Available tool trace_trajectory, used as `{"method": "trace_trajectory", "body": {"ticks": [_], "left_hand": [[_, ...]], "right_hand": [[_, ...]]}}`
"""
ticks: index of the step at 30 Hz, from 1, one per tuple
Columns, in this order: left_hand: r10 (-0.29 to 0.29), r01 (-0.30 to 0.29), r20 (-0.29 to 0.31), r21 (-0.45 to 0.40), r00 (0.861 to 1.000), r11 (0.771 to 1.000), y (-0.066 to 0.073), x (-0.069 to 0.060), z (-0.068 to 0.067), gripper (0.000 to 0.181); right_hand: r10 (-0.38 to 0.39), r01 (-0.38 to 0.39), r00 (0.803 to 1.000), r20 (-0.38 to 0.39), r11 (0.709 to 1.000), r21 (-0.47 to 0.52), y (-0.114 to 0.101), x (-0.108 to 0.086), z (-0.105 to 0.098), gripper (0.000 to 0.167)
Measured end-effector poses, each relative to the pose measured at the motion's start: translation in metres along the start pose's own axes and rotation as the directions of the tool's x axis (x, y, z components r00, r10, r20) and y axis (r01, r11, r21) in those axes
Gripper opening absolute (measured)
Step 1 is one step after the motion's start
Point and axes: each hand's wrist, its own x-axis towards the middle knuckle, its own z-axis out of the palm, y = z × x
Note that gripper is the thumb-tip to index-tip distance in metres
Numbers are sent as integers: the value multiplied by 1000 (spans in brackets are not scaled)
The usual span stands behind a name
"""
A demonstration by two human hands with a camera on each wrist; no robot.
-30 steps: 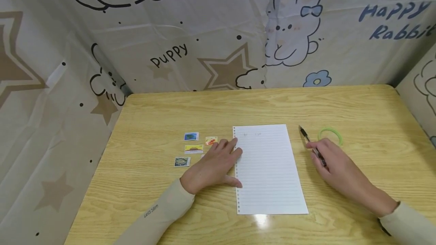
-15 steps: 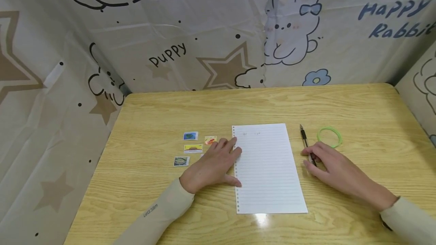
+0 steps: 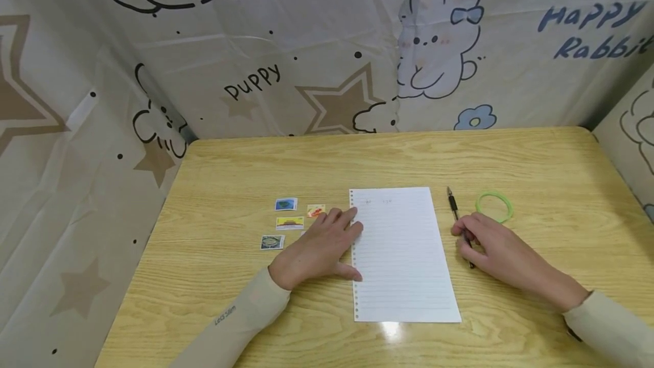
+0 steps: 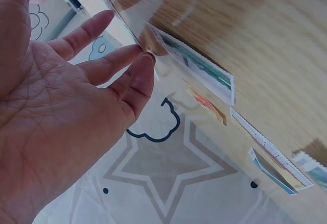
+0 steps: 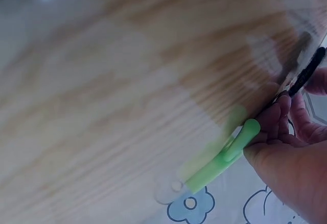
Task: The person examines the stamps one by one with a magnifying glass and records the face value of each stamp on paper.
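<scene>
A lined sheet of loose-leaf paper [image 3: 401,254], punched along its left edge, lies on the table with faint writing near its top. My left hand [image 3: 319,249] rests at that edge with fingers spread, fingertips and thumb on the margin. Beside it on the left lie several postage stamps [image 3: 289,223]; another stamp [image 4: 202,68], partly hidden by the hand from above, shows in the left wrist view. To the right of the paper, my right hand [image 3: 498,249] pinches a black pen [image 3: 452,202] low over the table, its tip pointing away from me.
A light green ring [image 3: 494,207] lies just beyond my right hand, and close to it in the right wrist view. The wood-grain table [image 3: 255,169] ends at a cloth backdrop [image 3: 327,44] printed with cartoon animals and stars.
My right hand has shifted slightly left and downward, and the pen has swung more upright in the head view. My left hand and the paper stay in place.
</scene>
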Motion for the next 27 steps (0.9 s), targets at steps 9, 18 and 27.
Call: {"method": "trace_trajectory", "body": {"ticks": [9, 18, 27], "left_hand": [[25, -25, -16, 0, 1000, 1000, -3, -4, 2, 74], [-18, 8, -129, -80, 992, 997, -17, -18, 3, 54], [-107, 77, -254, -126, 961, 989, -44, -44, -1, 35]], "right_hand": [[7, -7, 1000, 1, 1000, 3, -2, -1, 0, 17], [98, -98, 995, 7, 983, 155, 1, -6, -9, 13], [239, -223, 963, -126, 967, 126, 3, -20, -15, 18]]}}
